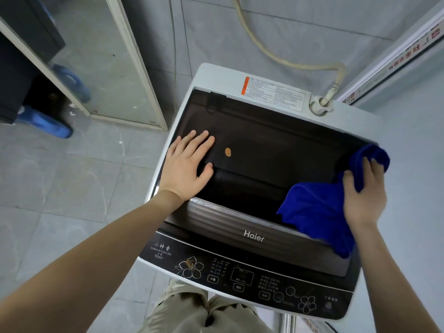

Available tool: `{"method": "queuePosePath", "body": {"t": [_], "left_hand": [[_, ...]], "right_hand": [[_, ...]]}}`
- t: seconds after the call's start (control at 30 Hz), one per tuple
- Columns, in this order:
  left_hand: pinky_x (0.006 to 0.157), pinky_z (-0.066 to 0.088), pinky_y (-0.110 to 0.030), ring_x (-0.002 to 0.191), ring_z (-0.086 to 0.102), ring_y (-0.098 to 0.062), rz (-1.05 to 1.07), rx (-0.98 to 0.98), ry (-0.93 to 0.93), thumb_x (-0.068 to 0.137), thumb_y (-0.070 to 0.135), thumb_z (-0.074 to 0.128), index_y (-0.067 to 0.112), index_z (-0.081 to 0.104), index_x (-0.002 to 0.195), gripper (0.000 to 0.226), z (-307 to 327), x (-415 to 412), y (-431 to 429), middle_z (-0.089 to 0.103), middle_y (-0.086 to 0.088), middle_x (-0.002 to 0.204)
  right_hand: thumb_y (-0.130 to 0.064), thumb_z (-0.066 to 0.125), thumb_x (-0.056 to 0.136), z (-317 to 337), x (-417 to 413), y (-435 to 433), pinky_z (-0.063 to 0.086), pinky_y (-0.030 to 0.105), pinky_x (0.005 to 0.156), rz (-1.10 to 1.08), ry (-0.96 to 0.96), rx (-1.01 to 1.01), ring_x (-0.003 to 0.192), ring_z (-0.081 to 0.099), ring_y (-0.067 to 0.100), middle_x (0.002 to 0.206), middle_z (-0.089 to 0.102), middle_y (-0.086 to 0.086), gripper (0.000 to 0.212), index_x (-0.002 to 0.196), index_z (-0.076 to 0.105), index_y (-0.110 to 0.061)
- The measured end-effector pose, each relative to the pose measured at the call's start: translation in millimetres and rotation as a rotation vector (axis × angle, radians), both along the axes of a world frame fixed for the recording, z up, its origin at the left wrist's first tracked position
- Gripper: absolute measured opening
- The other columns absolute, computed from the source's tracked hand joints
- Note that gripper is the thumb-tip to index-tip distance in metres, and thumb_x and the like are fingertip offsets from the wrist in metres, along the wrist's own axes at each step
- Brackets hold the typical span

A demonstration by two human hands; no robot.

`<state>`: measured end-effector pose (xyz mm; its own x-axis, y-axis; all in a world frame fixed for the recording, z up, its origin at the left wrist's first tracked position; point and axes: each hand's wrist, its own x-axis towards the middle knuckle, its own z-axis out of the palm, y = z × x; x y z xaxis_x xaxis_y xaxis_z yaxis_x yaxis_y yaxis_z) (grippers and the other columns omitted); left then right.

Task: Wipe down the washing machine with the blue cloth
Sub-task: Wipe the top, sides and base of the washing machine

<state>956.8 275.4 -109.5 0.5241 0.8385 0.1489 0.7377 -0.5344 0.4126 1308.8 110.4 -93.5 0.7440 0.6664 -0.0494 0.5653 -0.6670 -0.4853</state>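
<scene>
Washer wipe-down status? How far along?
Done: nothing shows as clearly finished. In hand: the right hand grips the cloth at the right edge of the lid, while the left hand lies flat on its left side. Left: an orange spot sits on the lid away from the cloth, and the panel at the front is not touched by it.

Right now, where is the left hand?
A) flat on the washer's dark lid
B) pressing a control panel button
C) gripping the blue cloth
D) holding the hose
A: the left hand lies on the dark lid with straight fingers, while the right hand holds the blue cloth at the lid's right edge.
</scene>
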Motion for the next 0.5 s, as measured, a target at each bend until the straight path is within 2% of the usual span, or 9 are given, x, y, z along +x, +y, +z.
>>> {"method": "queuePosePath", "body": {"t": [0.1,0.27,0.4,0.5], "left_hand": [[0.119,0.016,-0.042,0.143,0.027,-0.020,0.004,-0.006,-0.006,0.089,0.033,0.049,0.023,0.044,0.143,0.055,-1.0,1.3,-0.1,0.040,0.005,0.151],[0.119,0.016,-0.042,0.143,0.028,-0.020,0.017,-0.008,-0.003,0.089,0.033,0.049,0.023,0.045,0.143,0.055,-1.2,1.1,0.2,0.041,0.005,0.150],[0.119,0.018,-0.042,0.143,0.028,-0.020,0.005,-0.010,0.007,0.089,0.032,0.050,0.024,0.044,0.143,0.055,-0.2,1.1,-0.9,0.041,0.005,0.150],[0.119,0.017,-0.042,0.143,0.027,-0.020,-0.002,-0.013,0.021,0.090,0.033,0.049,0.024,0.043,0.144,0.055,1.0,0.2,-1.0,0.039,0.005,0.151]], "right_hand": [[-0.047,0.036,0.099,-3.9,-11.6,-9.7,0.012,0.028,0.119,0.033,-0.024,-0.021,0.156,0.016,0.019,0.167,0.027,0.002,0.068,0.159,0.033,-0.015],[-0.045,0.041,0.102,4.4,-1.4,40.4,0.019,0.044,0.124,0.246,-0.040,-0.051,0.155,0.017,0.022,0.167,0.025,0.003,0.064,0.159,0.032,-0.019],[-0.040,0.048,0.102,3.0,-49.1,83.8,0.022,0.037,0.124,0.502,-0.078,-0.018,0.155,0.021,0.023,0.165,0.031,0.007,0.060,0.156,0.040,-0.014],[-0.033,0.056,0.103,-3.7,-103.6,83.4,0.023,0.032,0.122,0.692,-0.091,0.024,0.154,0.023,0.022,0.163,0.036,0.005,0.056,0.154,0.044,-0.013]]}}
